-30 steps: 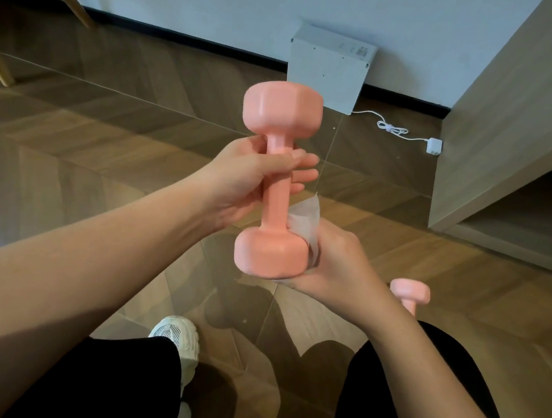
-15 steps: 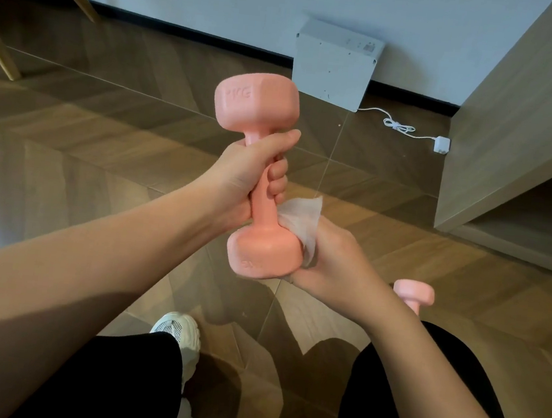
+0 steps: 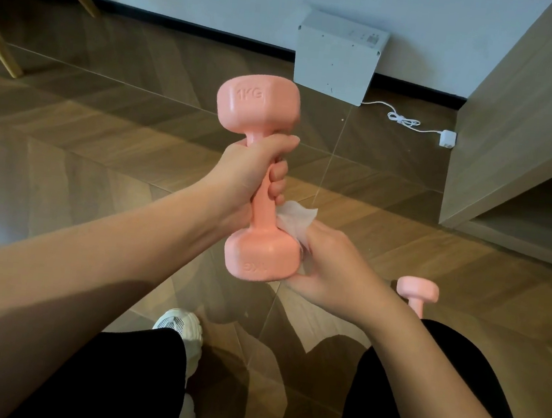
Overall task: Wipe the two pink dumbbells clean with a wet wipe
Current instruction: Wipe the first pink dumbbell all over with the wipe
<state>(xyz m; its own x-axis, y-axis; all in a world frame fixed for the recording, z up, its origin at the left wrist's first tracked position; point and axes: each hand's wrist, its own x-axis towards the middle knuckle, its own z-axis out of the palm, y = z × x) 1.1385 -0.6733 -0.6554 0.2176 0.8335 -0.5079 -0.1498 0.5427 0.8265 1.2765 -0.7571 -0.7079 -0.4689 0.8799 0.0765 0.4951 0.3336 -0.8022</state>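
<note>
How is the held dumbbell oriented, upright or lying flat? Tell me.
Nearly upright, slightly tilted: the dumbbell has one head above the left hand and the other below, against the wipe.

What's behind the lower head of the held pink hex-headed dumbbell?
A crumpled white wet wipe, pressed to the dumbbell head on its right-rear side by the right hand. The head hides the rest of the wipe and the fingertips, so the contact extent can't be seen.

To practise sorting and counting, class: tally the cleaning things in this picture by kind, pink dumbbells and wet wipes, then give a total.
Pink dumbbells: 2 (held dumbbell, second dumbbell beside the right leg)
Wet wipe: 1
Total: 3
</note>
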